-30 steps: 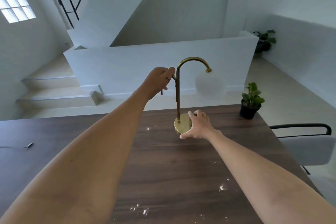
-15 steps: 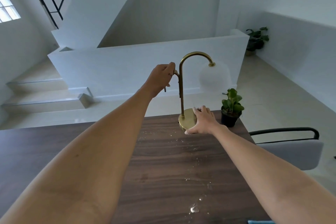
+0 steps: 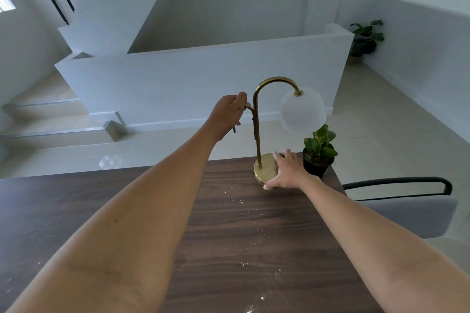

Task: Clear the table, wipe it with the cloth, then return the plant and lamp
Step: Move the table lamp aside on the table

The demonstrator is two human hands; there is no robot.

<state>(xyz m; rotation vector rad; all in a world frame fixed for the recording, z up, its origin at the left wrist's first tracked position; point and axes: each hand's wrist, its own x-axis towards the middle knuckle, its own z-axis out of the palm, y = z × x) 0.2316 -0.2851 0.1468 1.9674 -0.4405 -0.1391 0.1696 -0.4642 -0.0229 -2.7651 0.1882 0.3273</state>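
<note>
the lamp [image 3: 256, 119] now stands at the far right corner of the counter [image 3: 76, 201], just beside the plant [image 3: 320, 150], where a second ago it sat nearer the middle with the plant well off to its right; the person has slid or carried it toward that corner. the left hand [image 3: 230, 113] stays curled around a small brass arm high on the stem, and the right hand [image 3: 286, 170] keeps its fingers wrapped over the right rim of the round base, thumb at the near edge. whether the base rests on the wood or hangs just above it cannot be told. the white globe shade hangs to the right, above the plant's leaves. pale crumbs and specks [image 3: 241, 202] lie in a scattered trail down the counter's middle toward the near edge, so wiping has not been done. this reads as the clearing step: lamp and plant are gathered at one corner, yet both are on the counter, which means that corner itself would go unwiped unless they are lifted off. a chair [image 3: 396, 201] stands just past the right edge.
</note>
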